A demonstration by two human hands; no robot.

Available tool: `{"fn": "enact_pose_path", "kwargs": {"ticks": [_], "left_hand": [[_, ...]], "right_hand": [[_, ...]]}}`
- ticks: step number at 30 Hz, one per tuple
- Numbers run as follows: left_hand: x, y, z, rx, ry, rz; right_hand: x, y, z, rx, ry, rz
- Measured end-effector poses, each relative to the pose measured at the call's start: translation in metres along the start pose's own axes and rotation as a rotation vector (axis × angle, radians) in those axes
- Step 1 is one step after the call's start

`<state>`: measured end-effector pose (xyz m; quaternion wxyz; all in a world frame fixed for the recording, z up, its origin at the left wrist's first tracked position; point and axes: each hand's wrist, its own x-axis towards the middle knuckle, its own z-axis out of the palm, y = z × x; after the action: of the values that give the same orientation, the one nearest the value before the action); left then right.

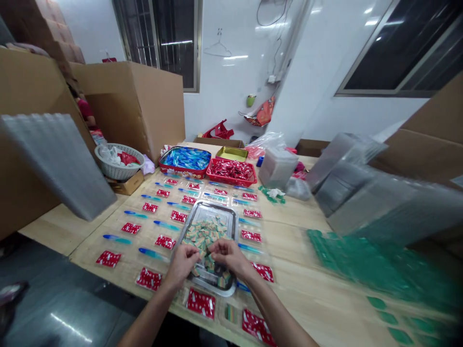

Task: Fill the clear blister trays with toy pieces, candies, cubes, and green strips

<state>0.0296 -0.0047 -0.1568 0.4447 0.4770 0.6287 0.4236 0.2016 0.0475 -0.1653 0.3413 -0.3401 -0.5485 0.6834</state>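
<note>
A metal tray (231, 288) holds a heap of small striped pieces (207, 232) in green and tan, possibly erasers. Over its near half, my left hand (185, 261) has thumb and fingertips pinched together. My right hand (228, 255) is beside it, just above the pieces, its fingers also drawn into a pinch. Whatever sits between the fingertips of either hand is too small to make out. Around the tray lie rows of clear plastic shells with a blue pen (151, 253) and a red dotted packet (201, 303) in each. One near shell also contains a striped piece (230, 313).
Behind the rows stand a tin of blue pens (186, 161), a red basket (249, 182) of packets and a yellow tin (231, 154). Stacked clear shells (383, 207) and green sheets (376, 265) occupy the right. Left are a grey basket (121, 169) and large cartons (159, 103).
</note>
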Motion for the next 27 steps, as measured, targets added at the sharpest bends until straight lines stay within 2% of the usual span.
{"fn": "enact_pose_path", "kwargs": {"ticks": [6, 9, 14, 22, 27], "left_hand": [[-0.007, 0.011, 0.005, -0.049, -0.103, -0.074], [-0.01, 0.016, 0.007, -0.101, -0.113, -0.104], [-0.01, 0.018, 0.006, -0.151, -0.055, -0.112], [-0.015, 0.023, 0.006, -0.204, -0.13, -0.133], [-0.016, 0.024, 0.005, -0.171, -0.159, -0.148]], "right_hand": [[-0.009, -0.009, 0.006, 0.095, -0.02, -0.046], [-0.007, -0.011, 0.007, 0.05, -0.031, -0.051], [-0.004, -0.002, 0.006, -0.055, -0.072, -0.07], [-0.007, -0.005, 0.007, -0.302, -0.021, -0.186], [-0.006, -0.005, 0.008, -0.354, -0.03, -0.198]]}}
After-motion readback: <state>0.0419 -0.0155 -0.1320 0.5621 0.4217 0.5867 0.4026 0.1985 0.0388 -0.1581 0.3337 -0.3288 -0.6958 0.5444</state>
